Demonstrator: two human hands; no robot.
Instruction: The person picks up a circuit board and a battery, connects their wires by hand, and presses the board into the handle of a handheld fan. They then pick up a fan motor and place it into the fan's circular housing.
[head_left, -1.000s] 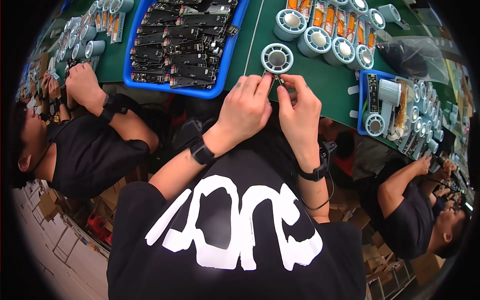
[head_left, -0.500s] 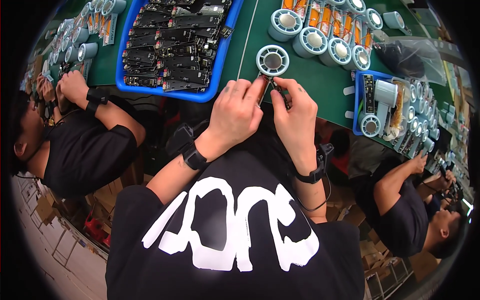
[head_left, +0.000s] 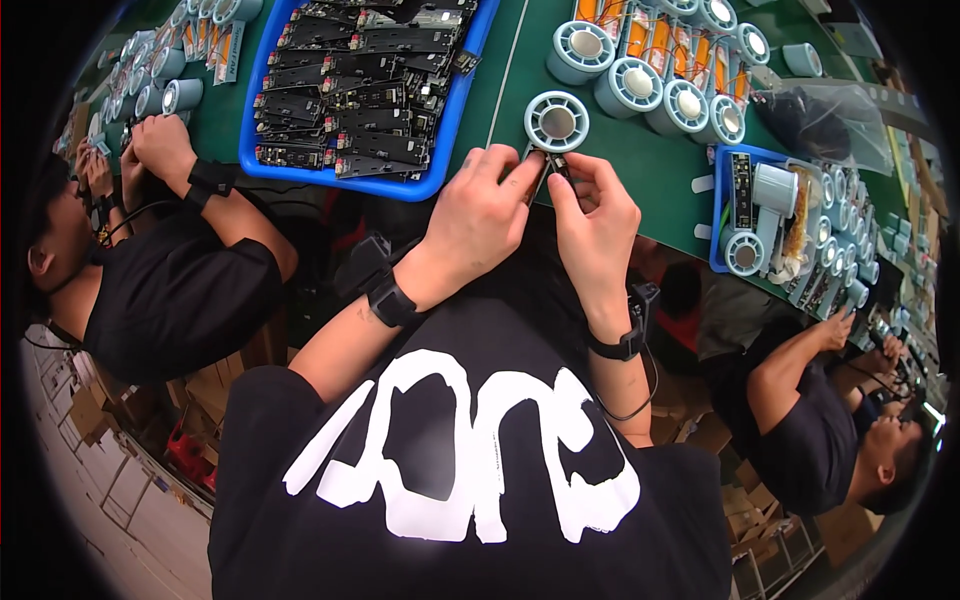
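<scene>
Left hand point(head_left: 482, 215): I'm gripping the handle side of the fan unit point(head_left: 557, 122), fingertips just below its round head.
Right hand point(head_left: 598, 220): my thumb and index are pinching a dark strip point(head_left: 558, 166) at the neck.
Fan unit: its pale-blue ringed head is facing up just beyond my fingertips, over the green table point(head_left: 655, 180).
In the way: my own fingers are covering most of the handle; I can't tell how the strip is seating.
Blue tray point(head_left: 430, 185): lying ahead-left, near my left hand, holding piled black boards point(head_left: 370, 120).
Fan row point(head_left: 630, 85): pale-blue heads standing ahead-right of my right hand, orange packs point(head_left: 683, 48) showing among them.
Blue bin point(head_left: 719, 215): sitting right of my right hand, carrying fan parts; more units are spreading out past it.
Clear bag point(head_left: 835, 125): lying farther out ahead-right, beyond the row.
Neighbours: one person in black point(head_left: 185, 290) is working off my left, another point(head_left: 800, 400) off my right.
Delta vs 0.5 s ago: less of the strip is showing beside my right thumb; both hands are staying on the same unit.
</scene>
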